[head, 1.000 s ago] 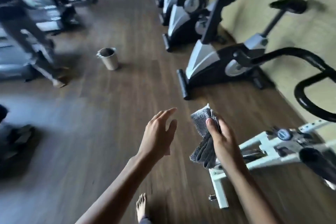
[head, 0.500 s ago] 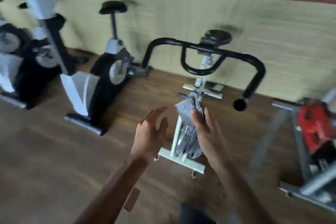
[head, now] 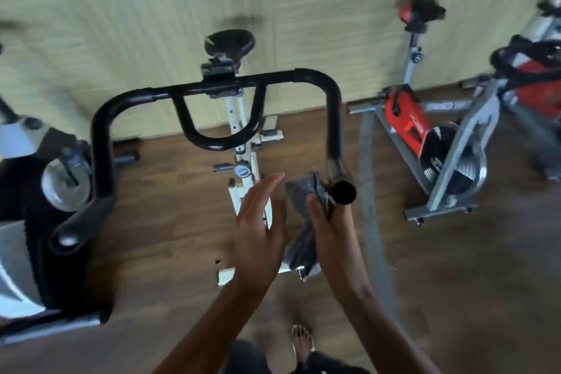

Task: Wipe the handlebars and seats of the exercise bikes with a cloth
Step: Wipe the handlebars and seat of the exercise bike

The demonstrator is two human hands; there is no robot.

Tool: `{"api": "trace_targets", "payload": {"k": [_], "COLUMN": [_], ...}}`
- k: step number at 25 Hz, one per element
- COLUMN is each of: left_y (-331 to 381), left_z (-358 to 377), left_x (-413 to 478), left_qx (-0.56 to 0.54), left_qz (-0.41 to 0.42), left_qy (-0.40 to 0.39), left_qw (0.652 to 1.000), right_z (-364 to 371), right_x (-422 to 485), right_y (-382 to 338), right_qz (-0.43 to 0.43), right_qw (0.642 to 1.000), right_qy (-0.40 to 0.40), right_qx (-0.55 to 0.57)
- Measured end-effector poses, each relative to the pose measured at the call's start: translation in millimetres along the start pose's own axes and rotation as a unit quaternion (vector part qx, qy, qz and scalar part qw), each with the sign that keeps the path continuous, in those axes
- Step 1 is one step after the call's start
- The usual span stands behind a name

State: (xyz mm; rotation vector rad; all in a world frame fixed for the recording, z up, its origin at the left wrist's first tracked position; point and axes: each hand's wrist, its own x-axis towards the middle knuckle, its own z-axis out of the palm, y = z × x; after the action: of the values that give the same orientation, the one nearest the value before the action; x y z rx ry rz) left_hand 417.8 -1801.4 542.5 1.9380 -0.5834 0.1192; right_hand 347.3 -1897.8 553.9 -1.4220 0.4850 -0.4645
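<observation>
A white exercise bike stands in front of me with black handlebars (head: 218, 89) and a black seat (head: 229, 42) behind them near the wall. My right hand (head: 331, 231) grips a grey cloth (head: 303, 191), which hangs down below the palm. The cloth's top lies right beside the right handlebar end (head: 343, 191). My left hand (head: 258, 222) is held flat with straight fingers just left of the cloth, holding nothing.
A black and white bike (head: 45, 191) stands at the left. A red and grey spin bike (head: 440, 143) with a red and black seat (head: 420, 14) stands at the right. The beige wall (head: 303, 9) runs behind. My bare foot (head: 302, 340) is on the wooden floor.
The view has swung from the row of bikes onto the white bike and come closer. Both hands have moved forward, and the cloth now sits beside the right handlebar end.
</observation>
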Motion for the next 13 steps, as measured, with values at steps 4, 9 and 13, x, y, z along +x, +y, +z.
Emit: {"api": "trace_targets", "payload": {"k": [4,9,13], "left_y": [-9,-13,-20], "left_z": [3,-8,-1], "left_x": [13,26,36], "left_qx": [-0.049,-0.154,-0.26], "left_qz": [0.058,0.112,0.174], "left_qy": [-0.005,-0.098,-0.187], "left_qw": [0.997,0.977,0.931], "right_z": [24,57,78], "right_x": [-4,-13,-15], "right_y": [2,-9,-20], "right_qz": [-0.006,-0.057,-0.074], "right_qw": [0.992,0.953,0.913], "right_qy": [0.125,0.295,0.4], "right_qx": [0.031,0.04,0.04]}}
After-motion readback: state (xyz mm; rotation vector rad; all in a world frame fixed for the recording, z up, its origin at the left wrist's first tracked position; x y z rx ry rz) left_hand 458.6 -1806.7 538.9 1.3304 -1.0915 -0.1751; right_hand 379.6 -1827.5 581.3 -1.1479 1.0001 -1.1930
